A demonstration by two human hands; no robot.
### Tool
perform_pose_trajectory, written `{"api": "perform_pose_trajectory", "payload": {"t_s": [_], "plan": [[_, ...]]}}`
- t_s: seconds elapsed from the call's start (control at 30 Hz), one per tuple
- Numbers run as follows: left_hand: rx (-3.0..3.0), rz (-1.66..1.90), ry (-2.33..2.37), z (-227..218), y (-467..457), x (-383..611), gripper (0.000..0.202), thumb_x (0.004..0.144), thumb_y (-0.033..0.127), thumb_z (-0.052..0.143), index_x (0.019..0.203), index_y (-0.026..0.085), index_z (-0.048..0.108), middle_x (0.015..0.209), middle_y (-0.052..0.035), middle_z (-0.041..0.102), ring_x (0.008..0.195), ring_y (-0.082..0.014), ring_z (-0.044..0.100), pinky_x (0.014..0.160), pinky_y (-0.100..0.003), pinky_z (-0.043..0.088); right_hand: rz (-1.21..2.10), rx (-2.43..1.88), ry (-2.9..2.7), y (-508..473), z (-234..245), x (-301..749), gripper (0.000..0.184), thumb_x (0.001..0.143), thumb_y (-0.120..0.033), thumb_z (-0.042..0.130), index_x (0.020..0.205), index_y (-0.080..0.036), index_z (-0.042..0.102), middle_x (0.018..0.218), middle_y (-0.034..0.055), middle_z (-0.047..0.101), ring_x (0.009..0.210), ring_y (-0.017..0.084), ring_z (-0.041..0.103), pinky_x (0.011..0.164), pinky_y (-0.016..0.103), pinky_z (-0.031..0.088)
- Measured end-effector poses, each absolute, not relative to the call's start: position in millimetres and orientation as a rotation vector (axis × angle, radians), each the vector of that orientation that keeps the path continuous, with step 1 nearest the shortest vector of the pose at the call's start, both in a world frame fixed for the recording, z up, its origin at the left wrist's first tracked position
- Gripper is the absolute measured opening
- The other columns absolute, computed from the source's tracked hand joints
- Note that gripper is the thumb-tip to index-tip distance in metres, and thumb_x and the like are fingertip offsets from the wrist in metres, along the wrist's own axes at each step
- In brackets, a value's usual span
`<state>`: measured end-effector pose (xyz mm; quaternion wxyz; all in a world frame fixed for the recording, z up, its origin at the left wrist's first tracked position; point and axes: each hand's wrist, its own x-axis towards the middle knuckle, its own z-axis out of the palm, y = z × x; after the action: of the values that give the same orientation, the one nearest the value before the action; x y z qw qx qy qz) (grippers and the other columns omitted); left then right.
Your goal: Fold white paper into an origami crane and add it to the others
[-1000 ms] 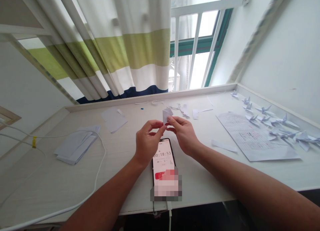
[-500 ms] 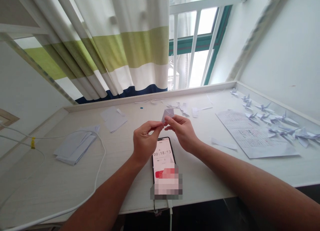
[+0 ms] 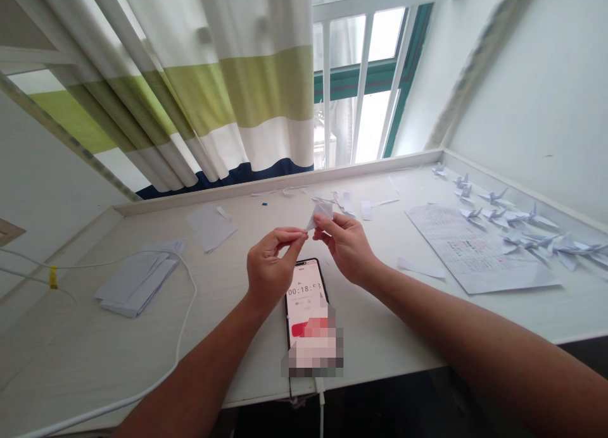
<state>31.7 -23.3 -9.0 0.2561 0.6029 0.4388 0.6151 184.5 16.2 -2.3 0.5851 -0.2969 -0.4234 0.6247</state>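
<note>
A small piece of folded white paper (image 3: 321, 211) is held up above the desk, over the top end of a phone (image 3: 304, 299). My right hand (image 3: 346, 242) pinches its lower right side between thumb and fingers. At the paper's lower left corner, my left hand (image 3: 273, 261) closes thumb and fingertips on the tip. The phone lies flat between my forearms, its screen showing a running time and its lower part pixelated. Fingers hide part of the paper's lower edge.
Several folded paper cranes (image 3: 532, 216) stand at the right, beside a printed sheet (image 3: 479, 248). Stacked paper (image 3: 140, 283) and loose sheets (image 3: 211, 228) lie at the left, near a white cable (image 3: 192, 292). Paper scraps (image 3: 344, 202) lie behind my hands. A raised rim (image 3: 228, 191) edges the desk.
The view has shifted slightly, so everything sits a little further left. The folded paper has tilted a bit to the right, and its lower left tip shows more between my hands.
</note>
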Motion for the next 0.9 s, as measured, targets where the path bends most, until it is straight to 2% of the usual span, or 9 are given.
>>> {"api": "perform_pose_trajectory", "payload": {"t_s": [0.13,0.27,0.43,0.57,0.67,0.73,0.83,0.9], "plan": [[1.618,1.691,1.12,-12.4,-19.8,31.5,0.01,0.089,0.026,0.08,0.092,0.018,0.074,0.098,-0.0067,0.081,0.094,-0.0206,0.079,0.09,-0.036,0.066,1.441,-0.665,-0.99,20.5,-7.0,186.9,0.029,0.076,-0.047,0.092,0.077,-0.021,0.079,0.075,0.0006,0.067,0.072,0.015,0.058,0.078,0.033,0.053],[1.565,1.654,1.157,-15.8,-17.3,33.6,0.029,0.084,0.029,0.087,0.108,0.019,0.077,0.1,-0.0067,0.083,0.093,-0.0216,0.08,0.085,-0.034,0.068,1.472,-0.638,-1.01,17.6,-9.4,184.8,0.024,0.079,-0.044,0.091,0.079,-0.022,0.081,0.078,0.0022,0.071,0.076,0.015,0.061,0.081,0.035,0.053],[1.562,1.747,1.125,-17.4,-18.0,35.8,0.012,0.086,0.028,0.084,0.097,0.023,0.085,0.093,-0.0029,0.084,0.08,-0.0188,0.08,0.079,-0.034,0.069,1.498,-0.616,-1.059,11.6,-7.5,181.2,0.022,0.082,-0.042,0.089,0.078,-0.022,0.081,0.078,0.0024,0.072,0.075,0.016,0.063,0.081,0.035,0.054],[1.465,1.742,1.14,-14.9,-19.1,37.1,0.012,0.083,0.028,0.087,0.094,0.023,0.085,0.091,-0.0031,0.084,0.081,-0.0196,0.08,0.08,-0.034,0.068,1.455,-0.626,-1.091,11.5,-6.6,182.6,0.023,0.084,-0.043,0.087,0.079,-0.022,0.081,0.079,0.0028,0.072,0.076,0.016,0.064,0.081,0.036,0.053],[1.378,1.623,1.129,-10.2,-19.7,36.2,0.024,0.084,0.033,0.087,0.103,0.019,0.083,0.092,-0.0058,0.084,0.085,-0.0221,0.081,0.08,-0.035,0.068,1.4,-0.66,-1.131,13.6,-8.0,185.6,0.023,0.085,-0.042,0.086,0.079,-0.021,0.08,0.078,0.0021,0.071,0.075,0.015,0.061,0.077,0.033,0.051],[1.359,1.488,1.106,-6.9,-20.3,34.4,0.032,0.088,0.039,0.083,0.112,0.017,0.079,0.091,-0.0071,0.084,0.082,-0.0221,0.081,0.074,-0.034,0.067,1.37,-0.684,-1.175,14.5,-8.4,187.3,0.023,0.085,-0.042,0.086,0.079,-0.022,0.08,0.077,0.0011,0.07,0.073,0.014,0.058,0.074,0.032,0.05],[1.367,1.34,1.093,-3.7,-21.0,31.8,0.034,0.095,0.047,0.073,0.1,0.014,0.08,0.082,-0.0078,0.081,0.07,-0.0189,0.077,0.065,-0.03,0.064,1.362,-0.691,-1.228,13.8,-6.9,188.3,0.025,0.083,-0.043,0.087,0.076,-0.021,0.078,0.074,0.0003,0.068,0.071,0.014,0.056,0.071,0.031,0.048],[1.38,1.29,1.075,-3.1,-21.1,31.1,0.036,0.095,0.049,0.073,0.09,0.014,0.08,0.075,-0.0074,0.079,0.066,-0.0179,0.075,0.062,-0.028,0.063,1.382,-0.687,-1.23,12.5,-5.2,188.1,0.028,0.081,-0.044,0.089,0.073,-0.02,0.076,0.072,-0.0005,0.066,0.068,0.013,0.055,0.068,0.03,0.047]]}}
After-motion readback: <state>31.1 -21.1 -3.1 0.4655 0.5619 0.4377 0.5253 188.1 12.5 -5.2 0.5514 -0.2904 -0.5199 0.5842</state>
